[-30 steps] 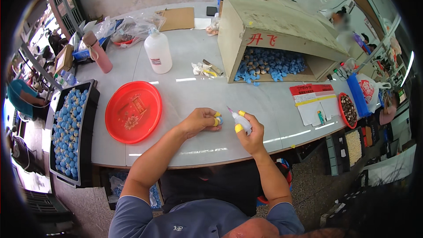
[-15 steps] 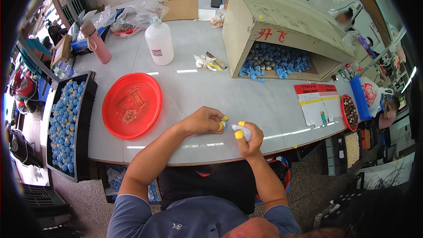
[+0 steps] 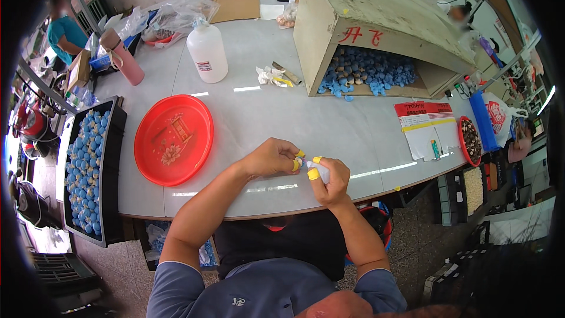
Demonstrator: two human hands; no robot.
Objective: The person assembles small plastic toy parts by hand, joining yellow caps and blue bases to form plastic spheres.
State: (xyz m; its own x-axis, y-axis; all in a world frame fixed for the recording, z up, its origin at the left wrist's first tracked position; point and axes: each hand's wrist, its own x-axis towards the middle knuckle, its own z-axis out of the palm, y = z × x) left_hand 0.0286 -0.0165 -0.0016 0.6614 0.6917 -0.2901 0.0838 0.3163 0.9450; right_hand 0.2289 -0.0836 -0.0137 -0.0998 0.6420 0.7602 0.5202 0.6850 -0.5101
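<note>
Head view: small bluish piece (image 3: 302, 163) is pinched in left hand (image 3: 272, 158) grip, squeeze bottle (image 3: 321, 171) clamped in right hand (image 3: 335, 184); piece could be flooded if bottle is over-squeezed.

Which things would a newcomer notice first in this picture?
Probably the round red tray, on the left of the grey table. Next, perhaps, the open-fronted box at upper right, heaped inside with blue pieces, and the black crate of blue balls at far left. Near the front edge, the right hand holds a small squeeze bottle.
</note>
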